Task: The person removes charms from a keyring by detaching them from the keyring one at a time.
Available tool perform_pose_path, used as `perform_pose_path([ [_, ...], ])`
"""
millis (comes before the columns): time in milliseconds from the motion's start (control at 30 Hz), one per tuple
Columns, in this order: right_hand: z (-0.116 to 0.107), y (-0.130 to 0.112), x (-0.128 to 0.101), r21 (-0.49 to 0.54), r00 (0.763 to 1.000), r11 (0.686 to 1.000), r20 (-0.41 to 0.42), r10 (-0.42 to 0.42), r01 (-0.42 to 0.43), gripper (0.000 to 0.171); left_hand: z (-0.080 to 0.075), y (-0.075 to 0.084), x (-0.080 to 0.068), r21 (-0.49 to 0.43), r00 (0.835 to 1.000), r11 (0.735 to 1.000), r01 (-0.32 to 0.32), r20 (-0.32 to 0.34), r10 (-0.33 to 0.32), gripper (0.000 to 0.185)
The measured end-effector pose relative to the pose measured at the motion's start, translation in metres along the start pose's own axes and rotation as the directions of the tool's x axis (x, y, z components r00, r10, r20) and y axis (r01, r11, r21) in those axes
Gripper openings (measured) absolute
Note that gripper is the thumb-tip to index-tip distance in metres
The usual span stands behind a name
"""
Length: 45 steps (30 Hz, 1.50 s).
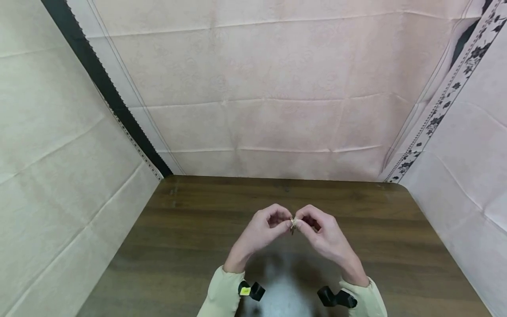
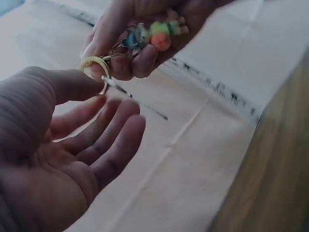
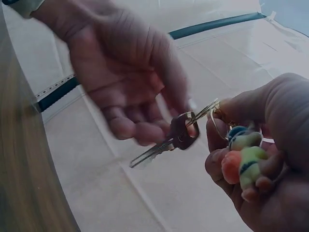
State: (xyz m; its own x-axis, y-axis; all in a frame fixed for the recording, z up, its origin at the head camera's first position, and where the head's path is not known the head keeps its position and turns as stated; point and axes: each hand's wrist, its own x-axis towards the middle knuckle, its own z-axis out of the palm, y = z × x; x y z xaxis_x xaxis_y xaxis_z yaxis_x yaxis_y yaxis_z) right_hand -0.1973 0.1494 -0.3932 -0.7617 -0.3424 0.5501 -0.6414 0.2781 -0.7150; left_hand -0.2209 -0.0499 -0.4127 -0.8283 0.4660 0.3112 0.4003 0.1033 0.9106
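Your hands met above the wooden table [image 1: 190,229], its edges well apart from them on every side. Your right hand [image 1: 322,233] gripped a gold key ring [image 2: 96,67] with a key [image 3: 166,142] and colourful charm [image 3: 244,162]; your left hand [image 1: 261,229] pinched the ring, other fingers loose.

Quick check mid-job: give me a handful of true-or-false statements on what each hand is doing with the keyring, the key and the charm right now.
1. The right hand holds the colourful charm in its curled fingers. True.
2. The key lies flat on the wooden table. False: it hangs in the air from the gold key ring, between the two hands.
3. The left hand touches the ring with its thumb. True.
4. The hands are far apart, at opposite table edges. False: they meet over the middle of the table.
5. The charm is plain black. False: it is orange, green and blue.
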Motion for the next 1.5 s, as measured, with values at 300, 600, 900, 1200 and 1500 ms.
perform_pose_path([
  [300, 0.000, -0.002, -0.001, 0.035, 0.999, 0.999, -0.030, 0.010, -0.009, 0.015, 0.011, 0.012, -0.002, 0.322, 0.953, 0.925, -0.201, -0.152, 0.260, 0.006],
  [600, 0.000, -0.004, -0.001, 0.010, 0.993, 0.993, 0.008, -0.120, 0.120, 0.019, 0.008, 0.012, -0.002, -0.021, 0.993, 1.000, 0.003, -0.116, -0.006, 0.010],
  [900, 0.006, -0.007, 0.000, 0.069, 0.997, 0.995, -0.017, -0.072, 0.073, 0.017, 0.001, 0.014, -0.003, -0.078, 0.993, 0.990, 0.117, 0.018, -0.116, 0.017],
  [1200, 0.001, -0.005, -0.001, 0.052, 1.000, 0.998, -0.021, 0.020, -0.019, 0.012, 0.005, 0.014, -0.001, 0.536, 0.870, 0.761, -0.366, -0.093, 0.484, 0.013],
  [1500, 0.002, -0.007, -0.002, 0.113, 0.999, 0.993, -0.024, 0.042, -0.039, 0.012, 0.004, 0.009, 0.001, 0.584, 0.769, 0.628, -0.514, -0.011, 0.640, 0.013],
])
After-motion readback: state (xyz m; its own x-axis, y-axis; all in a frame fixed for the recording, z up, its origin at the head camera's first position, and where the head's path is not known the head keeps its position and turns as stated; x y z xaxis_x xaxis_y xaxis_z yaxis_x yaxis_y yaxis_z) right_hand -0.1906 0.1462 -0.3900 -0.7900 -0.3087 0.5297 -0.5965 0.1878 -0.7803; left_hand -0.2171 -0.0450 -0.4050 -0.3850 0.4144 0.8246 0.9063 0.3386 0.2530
